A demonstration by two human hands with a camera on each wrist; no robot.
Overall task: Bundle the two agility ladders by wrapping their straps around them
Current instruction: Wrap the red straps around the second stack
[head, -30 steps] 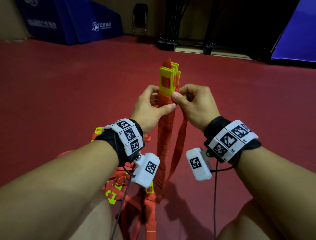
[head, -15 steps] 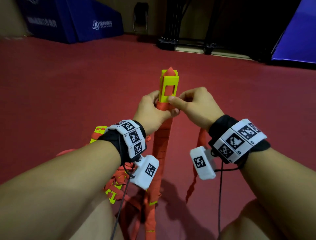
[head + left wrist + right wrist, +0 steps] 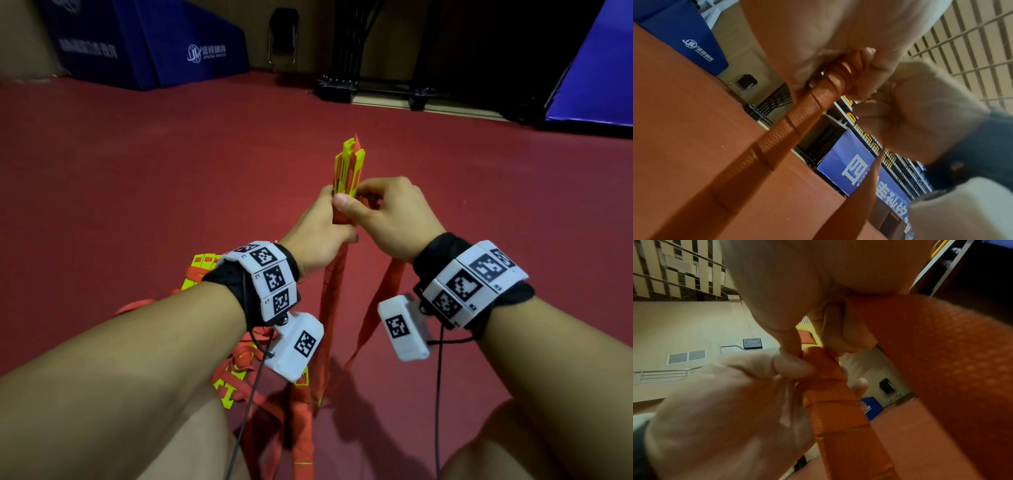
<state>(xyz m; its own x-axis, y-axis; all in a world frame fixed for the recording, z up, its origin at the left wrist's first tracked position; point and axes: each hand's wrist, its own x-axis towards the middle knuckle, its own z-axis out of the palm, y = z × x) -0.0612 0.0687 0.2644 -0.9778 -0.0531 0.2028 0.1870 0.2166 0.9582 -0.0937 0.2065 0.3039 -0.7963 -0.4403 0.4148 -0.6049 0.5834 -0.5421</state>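
The stack of flat yellow plastic rungs wrapped in orange webbing (image 3: 347,173) now shows its thin edges to the head camera, where half a second ago its broad face looked back, so the bundle has turned in the grip and, I'd judge, another turn of strap is going round. The left hand (image 3: 318,229) is curled tight round the wrapped part just below the bare yellow tips. The right hand (image 3: 387,219) sits touching it on the other side, thumb pressed on the webbing, fingers pinching the loose orange woven strap (image 3: 383,301), which drops from under that hand toward the floor. In the left wrist view the wound layers (image 3: 840,78) run neatly right up into the fist.

Only one ladder is up here; the second ladder, a loose heap of yellow rungs and orange webbing (image 3: 239,370), lies below and behind the left wrist, not bundled. Above the grip the yellow tips stand free. All round the hands the dark red floor (image 3: 137,188) gives wide room, though the hanging tail could snag that heap.
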